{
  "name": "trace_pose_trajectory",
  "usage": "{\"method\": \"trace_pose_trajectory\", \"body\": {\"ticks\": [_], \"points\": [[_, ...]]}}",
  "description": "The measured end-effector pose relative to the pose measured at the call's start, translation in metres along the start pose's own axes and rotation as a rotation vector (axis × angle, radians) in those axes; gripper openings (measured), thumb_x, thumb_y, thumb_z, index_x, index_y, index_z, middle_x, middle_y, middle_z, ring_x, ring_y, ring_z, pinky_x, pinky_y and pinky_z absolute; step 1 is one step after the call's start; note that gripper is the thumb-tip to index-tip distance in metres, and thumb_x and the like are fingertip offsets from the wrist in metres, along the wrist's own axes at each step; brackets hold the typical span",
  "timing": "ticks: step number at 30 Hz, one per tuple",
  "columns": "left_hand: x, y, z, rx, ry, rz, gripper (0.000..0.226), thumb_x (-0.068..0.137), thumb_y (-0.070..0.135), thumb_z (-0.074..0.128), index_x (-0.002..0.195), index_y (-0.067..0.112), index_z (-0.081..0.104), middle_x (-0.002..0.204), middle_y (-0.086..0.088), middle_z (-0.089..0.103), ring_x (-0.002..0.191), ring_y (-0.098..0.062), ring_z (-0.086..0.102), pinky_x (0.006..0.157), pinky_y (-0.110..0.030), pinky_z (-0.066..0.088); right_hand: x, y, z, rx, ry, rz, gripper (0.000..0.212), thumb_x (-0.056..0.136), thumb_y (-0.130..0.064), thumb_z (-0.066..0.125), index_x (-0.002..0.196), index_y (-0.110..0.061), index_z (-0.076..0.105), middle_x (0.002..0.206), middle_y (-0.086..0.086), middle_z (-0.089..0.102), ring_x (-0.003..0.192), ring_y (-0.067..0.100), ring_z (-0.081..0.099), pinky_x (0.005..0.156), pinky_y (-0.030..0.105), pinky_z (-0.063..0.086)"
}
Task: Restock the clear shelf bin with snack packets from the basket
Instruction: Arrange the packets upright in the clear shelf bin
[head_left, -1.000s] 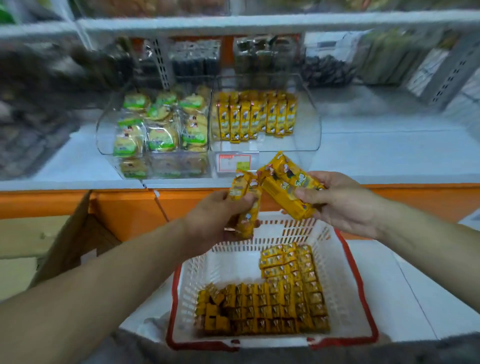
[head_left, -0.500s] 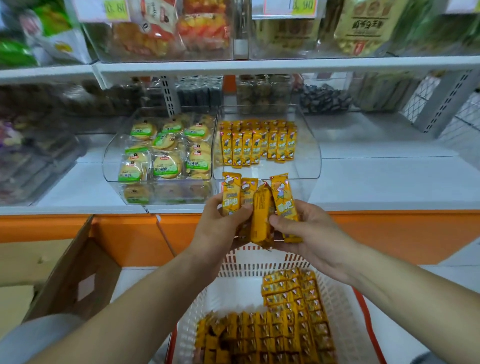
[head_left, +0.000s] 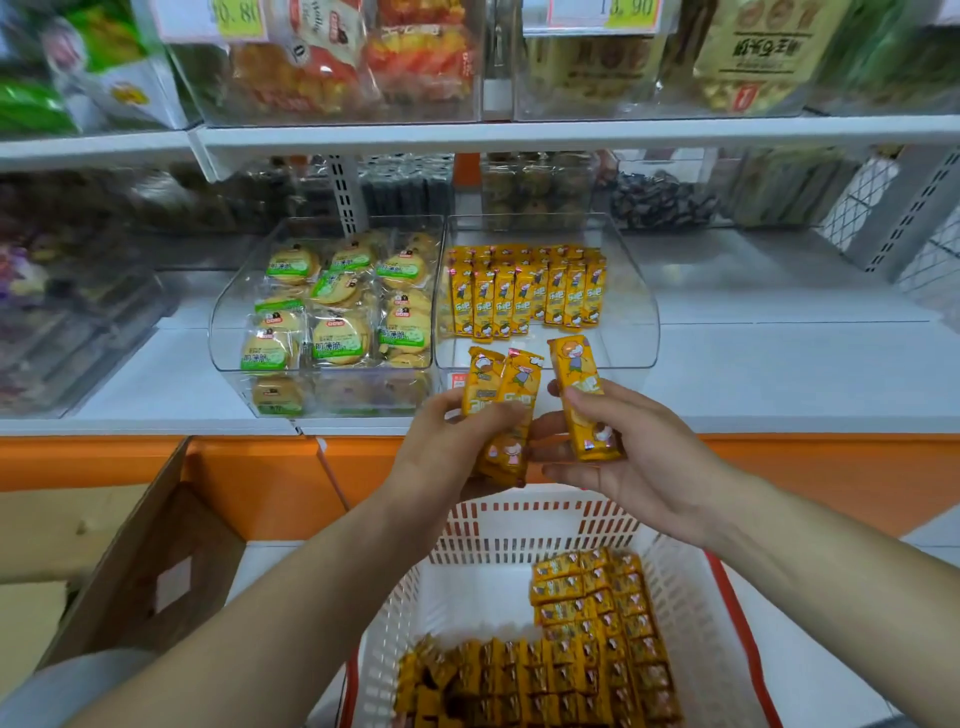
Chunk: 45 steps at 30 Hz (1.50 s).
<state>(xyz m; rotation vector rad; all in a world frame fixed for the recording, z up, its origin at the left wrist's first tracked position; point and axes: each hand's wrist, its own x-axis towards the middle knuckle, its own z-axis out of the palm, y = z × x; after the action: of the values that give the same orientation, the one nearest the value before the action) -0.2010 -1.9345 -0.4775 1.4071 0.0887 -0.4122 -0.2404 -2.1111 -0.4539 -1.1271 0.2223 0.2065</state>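
Note:
My left hand (head_left: 447, 447) grips a small bunch of yellow snack packets (head_left: 506, 410), held upright. One more yellow packet (head_left: 582, 400) stands in my right hand (head_left: 634, 457), a little apart from the bunch. Both hands hover just in front of the clear shelf bin (head_left: 631, 322), which holds a row of the same yellow packets (head_left: 524, 296) at its back. Below, the white basket (head_left: 519, 525) with a red rim holds several rows of yellow packets (head_left: 587, 649).
A second clear bin (head_left: 228, 332) to the left holds round cakes in green-labelled wrappers. An upper shelf (head_left: 571, 132) overhangs the bins. A brown cardboard box (head_left: 156, 561) sits at lower left. An orange panel (head_left: 831, 478) runs under the shelf edge.
Both hands rose from above the basket to the bin's front. The packets went from tilted to upright, and the right hand's packet has parted from the left hand's bunch.

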Motion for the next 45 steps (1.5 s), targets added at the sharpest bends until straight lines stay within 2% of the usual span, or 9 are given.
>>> {"method": "trace_pose_trajectory", "body": {"ticks": [4, 9, 12, 20, 24, 28, 33, 41, 45], "points": [[0.003, 0.009, -0.004, 0.007, 0.007, 0.016, 0.041, 0.084, 0.03, 0.079, 0.12, 0.015, 0.066, 0.097, -0.014, 0.078, 0.079, -0.03, 0.076, 0.067, -0.038, 0.059, -0.001, -0.003, 0.002, -0.05, 0.053, -0.006, 0.037, 0.092, -0.036, 0.061, 0.111, -0.004, 0.063, 0.09, 0.02, 0.071, 0.075, 0.032, 0.069, 0.064, 0.04, 0.06], [0.009, 0.032, -0.017, 0.029, 0.039, 0.087, 0.041, 0.084, 0.032, 0.08, 0.118, 0.016, 0.065, 0.1, -0.013, 0.078, 0.083, -0.026, 0.077, 0.071, -0.039, 0.063, 0.014, -0.025, 0.003, -0.355, 0.172, -0.14, 0.021, 0.091, -0.035, 0.065, 0.094, -0.017, 0.077, 0.078, -0.008, 0.072, 0.064, 0.003, 0.065, 0.059, 0.021, 0.05], [0.016, 0.047, -0.032, 0.035, 0.078, 0.132, 0.05, 0.085, 0.031, 0.079, 0.128, 0.016, 0.059, 0.108, -0.015, 0.075, 0.085, -0.027, 0.078, 0.075, -0.041, 0.064, 0.04, -0.045, 0.0, -0.423, 0.2, -0.258, 0.009, 0.091, -0.021, 0.067, 0.101, -0.022, 0.067, 0.079, -0.004, 0.071, 0.064, 0.008, 0.065, 0.059, 0.025, 0.053], [0.03, 0.059, -0.058, 0.039, 0.09, 0.202, 0.053, 0.086, 0.028, 0.078, 0.132, 0.017, 0.055, 0.098, -0.007, 0.078, 0.08, -0.022, 0.078, 0.066, -0.035, 0.063, 0.157, -0.072, -0.029, -0.921, 0.384, -0.467, 0.045, 0.079, -0.016, 0.079, 0.103, -0.035, 0.045, 0.1, 0.012, 0.067, 0.095, 0.032, 0.067, 0.084, 0.052, 0.055], [0.041, 0.056, -0.065, 0.03, 0.073, 0.209, 0.039, 0.084, 0.026, 0.078, 0.119, 0.022, 0.06, 0.094, -0.003, 0.079, 0.077, -0.019, 0.078, 0.059, -0.03, 0.061, 0.215, -0.068, -0.046, -1.023, 0.422, -0.415, 0.041, 0.079, -0.005, 0.079, 0.109, -0.024, 0.056, 0.093, 0.004, 0.066, 0.094, 0.03, 0.066, 0.083, 0.043, 0.056], [0.052, 0.051, -0.066, 0.05, 0.094, 0.183, 0.071, 0.073, 0.036, 0.084, 0.136, 0.023, 0.053, 0.116, -0.006, 0.071, 0.08, -0.016, 0.078, 0.063, -0.031, 0.061, 0.253, -0.065, -0.053, -1.118, 0.485, -0.4, 0.052, 0.077, -0.006, 0.081, 0.125, -0.011, 0.061, 0.104, 0.009, 0.065, 0.1, 0.03, 0.064, 0.092, 0.047, 0.053], [0.066, 0.045, -0.067, 0.01, 0.084, 0.186, 0.043, 0.078, 0.028, 0.083, 0.116, 0.026, 0.062, 0.08, 0.005, 0.076, 0.067, -0.017, 0.077, 0.054, -0.026, 0.058, 0.276, -0.059, -0.057, -1.177, 0.488, -0.384, 0.048, 0.077, -0.008, 0.08, 0.122, -0.011, 0.065, 0.103, 0.01, 0.074, 0.097, 0.026, 0.068, 0.076, 0.026, 0.046], [0.074, 0.044, -0.06, -0.041, 0.091, 0.147, 0.046, 0.074, 0.029, 0.085, 0.114, 0.028, 0.063, 0.087, 0.0, 0.078, 0.076, -0.022, 0.078, 0.06, -0.034, 0.061, 0.268, -0.059, -0.051, -1.155, 0.541, -0.364, 0.041, 0.076, -0.014, 0.08, 0.11, -0.011, 0.057, 0.085, 0.001, 0.064, 0.091, 0.026, 0.063, 0.072, 0.028, 0.041], [0.07, 0.045, -0.054, -0.055, 0.084, 0.115, 0.048, 0.077, 0.03, 0.084, 0.12, 0.024, 0.063, 0.103, -0.009, 0.077, 0.08, -0.024, 0.079, 0.062, -0.034, 0.061, 0.223, -0.064, -0.03, -1.169, 0.49, -0.48, 0.044, 0.08, -0.015, 0.077, 0.118, -0.008, 0.057, 0.096, 0.003, 0.062, 0.089, 0.023, 0.06, 0.073, 0.029, 0.042]]}}
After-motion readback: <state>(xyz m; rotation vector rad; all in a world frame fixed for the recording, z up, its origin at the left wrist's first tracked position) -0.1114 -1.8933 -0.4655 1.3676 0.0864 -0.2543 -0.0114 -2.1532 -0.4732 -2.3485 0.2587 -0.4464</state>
